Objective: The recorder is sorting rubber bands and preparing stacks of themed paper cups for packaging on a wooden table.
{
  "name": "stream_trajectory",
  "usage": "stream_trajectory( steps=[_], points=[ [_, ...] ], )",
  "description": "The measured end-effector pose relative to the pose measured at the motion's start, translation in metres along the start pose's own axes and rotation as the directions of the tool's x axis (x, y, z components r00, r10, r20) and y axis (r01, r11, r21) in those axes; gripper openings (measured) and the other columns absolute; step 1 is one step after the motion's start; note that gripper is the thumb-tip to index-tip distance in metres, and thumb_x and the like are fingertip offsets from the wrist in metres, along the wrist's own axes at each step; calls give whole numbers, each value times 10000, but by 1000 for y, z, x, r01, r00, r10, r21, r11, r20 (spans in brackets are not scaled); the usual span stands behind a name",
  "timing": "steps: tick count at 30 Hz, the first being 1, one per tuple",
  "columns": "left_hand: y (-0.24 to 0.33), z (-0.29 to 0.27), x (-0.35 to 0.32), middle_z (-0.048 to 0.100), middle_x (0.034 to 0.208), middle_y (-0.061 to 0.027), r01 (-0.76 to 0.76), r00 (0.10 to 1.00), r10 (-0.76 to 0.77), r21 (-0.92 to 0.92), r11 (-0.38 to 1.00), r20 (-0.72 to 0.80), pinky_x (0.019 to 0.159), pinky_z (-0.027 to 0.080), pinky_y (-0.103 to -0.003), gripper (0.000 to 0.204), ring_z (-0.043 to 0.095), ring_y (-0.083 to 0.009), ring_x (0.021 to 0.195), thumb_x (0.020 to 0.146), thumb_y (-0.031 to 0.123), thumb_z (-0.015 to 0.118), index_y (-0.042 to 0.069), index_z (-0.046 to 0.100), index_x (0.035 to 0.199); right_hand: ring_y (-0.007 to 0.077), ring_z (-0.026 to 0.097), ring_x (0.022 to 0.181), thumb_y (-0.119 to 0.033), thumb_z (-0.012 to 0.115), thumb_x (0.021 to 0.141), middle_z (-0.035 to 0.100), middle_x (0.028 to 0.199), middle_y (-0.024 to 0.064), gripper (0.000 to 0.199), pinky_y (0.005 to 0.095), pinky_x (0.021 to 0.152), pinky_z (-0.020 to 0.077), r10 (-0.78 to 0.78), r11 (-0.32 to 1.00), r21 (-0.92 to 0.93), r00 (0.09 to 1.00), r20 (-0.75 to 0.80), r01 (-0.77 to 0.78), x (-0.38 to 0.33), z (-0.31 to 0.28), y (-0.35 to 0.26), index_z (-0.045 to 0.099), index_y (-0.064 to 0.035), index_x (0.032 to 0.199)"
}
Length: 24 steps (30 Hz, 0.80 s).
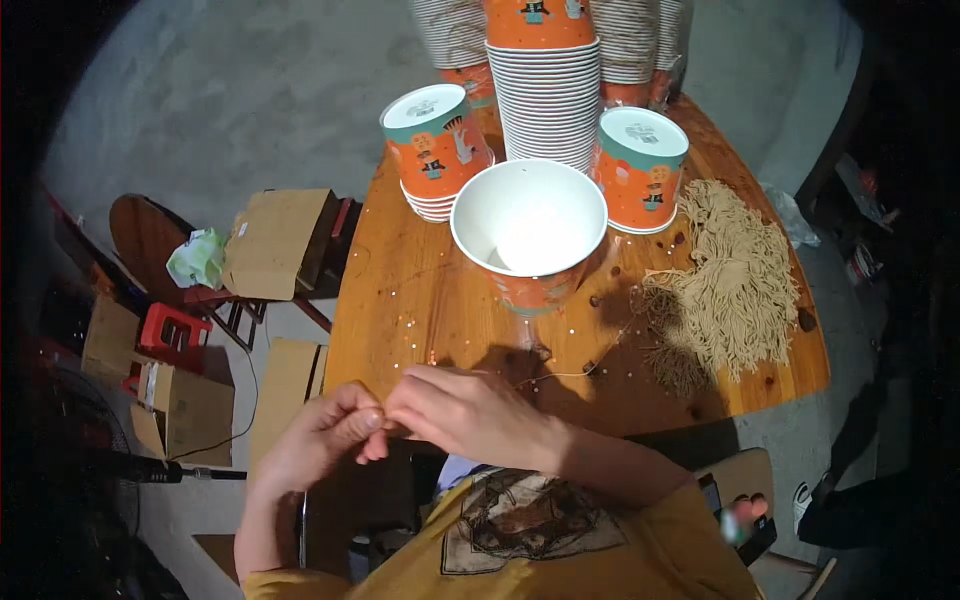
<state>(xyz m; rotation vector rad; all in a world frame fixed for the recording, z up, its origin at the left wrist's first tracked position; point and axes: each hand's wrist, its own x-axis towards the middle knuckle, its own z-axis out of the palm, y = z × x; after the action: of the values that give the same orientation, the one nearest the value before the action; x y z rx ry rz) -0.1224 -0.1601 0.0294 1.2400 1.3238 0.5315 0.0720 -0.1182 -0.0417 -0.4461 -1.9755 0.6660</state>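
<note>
In front of my body, just past the table's near edge, my left hand (322,437) and my right hand (470,412) meet with their fingers pinched together. Whatever sits between the fingertips is too small and covered to make out. A thin tan string (556,377) lies on the table beyond my right hand, trailing right toward a heap of tan cords (738,290). Whether it reaches my fingers is hidden. Farther out stands a white-lined paper bucket (530,215), its mouth facing up.
Orange paper buckets stand upside down at left (432,150) and right (642,170), with a tall nested stack (545,100) behind. Small white bits dot the wooden table (385,300). Cardboard boxes (280,240) and a red stool (172,332) are at left. Someone's shoe (802,505) shows at right.
</note>
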Motion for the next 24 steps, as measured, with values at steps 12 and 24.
stream_trajectory(
  steps=[12, 24],
  points=[
    [8, 85, 97, 442, 716, -39, -600, 376, 696, 733, -321, 612, 563, 462, -278, 128, 508, -178, 699, 747, 107, 568, 59, 475, 820, 54, 451, 518, -117, 657, 818, 492, 563, 12, 103, 256, 490, 384, 583, 781, -20, 740, -336, -624, -73, -66, -5, 634, -49, 891],
    [44, 57, 138, 531, 935, -114, -619, 336, 907, 785, 10, 253, 780, 414, -408, 259, 503, -300, 920, 763, 15, 629, 42, 548, 1007, 28, 350, 516, 25, 608, 786, 374, 570, -39, 123, 216, 476, 321, 485, 860, 160, 680, -550, -484, -51, -55, 49, 515, -46, 824]
  ],
)
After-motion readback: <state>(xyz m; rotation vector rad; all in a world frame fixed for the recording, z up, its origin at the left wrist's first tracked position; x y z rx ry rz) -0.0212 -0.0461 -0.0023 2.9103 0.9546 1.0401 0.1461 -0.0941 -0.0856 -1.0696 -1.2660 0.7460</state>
